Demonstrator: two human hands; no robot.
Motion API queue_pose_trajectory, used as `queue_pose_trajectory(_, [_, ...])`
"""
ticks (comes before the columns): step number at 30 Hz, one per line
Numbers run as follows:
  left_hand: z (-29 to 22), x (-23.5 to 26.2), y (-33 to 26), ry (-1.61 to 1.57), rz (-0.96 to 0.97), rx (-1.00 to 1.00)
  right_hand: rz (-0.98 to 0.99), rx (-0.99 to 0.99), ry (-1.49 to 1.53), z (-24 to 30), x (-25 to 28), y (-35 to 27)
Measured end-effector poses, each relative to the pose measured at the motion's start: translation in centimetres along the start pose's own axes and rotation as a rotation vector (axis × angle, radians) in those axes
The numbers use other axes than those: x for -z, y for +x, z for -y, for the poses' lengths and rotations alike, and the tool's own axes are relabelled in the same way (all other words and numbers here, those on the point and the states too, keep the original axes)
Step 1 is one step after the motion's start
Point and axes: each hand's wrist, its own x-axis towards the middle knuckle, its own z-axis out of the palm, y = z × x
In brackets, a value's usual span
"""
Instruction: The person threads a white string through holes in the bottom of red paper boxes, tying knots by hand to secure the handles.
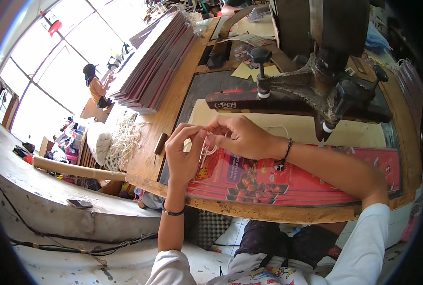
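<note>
Both hands have narrow, pinching fingertips nearly meeting: the left hand (183, 148) and right hand (244, 137) hold a white cord (211, 152), which loops just below them, over the left end of the red stack (306, 186). An awl (160, 143) lies left of them; a press (311, 88) stands beyond.

A wooden table (144, 164) carries red printed sheets (311, 178), a wood-handled tool (160, 143) and stacked boards (150, 64).

Lg bright windows (45, 78) on L; wht tiled flr (231, 233) under tbl (172, 102).
</note>
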Motion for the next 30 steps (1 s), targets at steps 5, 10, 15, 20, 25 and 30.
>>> queue_pose_trajectory(5, [0.11,-0.09,-0.05,0.031,0.023,-0.007,-0.007,-0.020,-0.041,0.54,0.36,-0.14])
queue_pose_trajectory(10, [0.57,0.28,-0.03,0.047,0.009,-0.045,-0.006,0.000,-0.042,0.59,0.32,-0.12])
queue_pose_trajectory(15, [0.39,-0.06,-0.04,0.011,-0.039,0.004,-0.010,0.004,-0.108,0.34,0.34,-0.10])
queue_pose_trajectory(20, [0.39,0.01,-0.08,0.020,-0.084,-0.028,-0.016,-0.032,-0.085,0.36,0.12,-0.07])
queue_pose_trajectory(25, [0.13,-0.10,0.04,0.025,-0.067,-0.024,-0.007,-0.043,-0.076,0.41,0.22,-0.10])
queue_pose_trajectory(30, [0.38,0.15,-0.05,0.072,-0.040,-0.040,-0.014,-0.024,-0.100,0.63,0.22,-0.07])
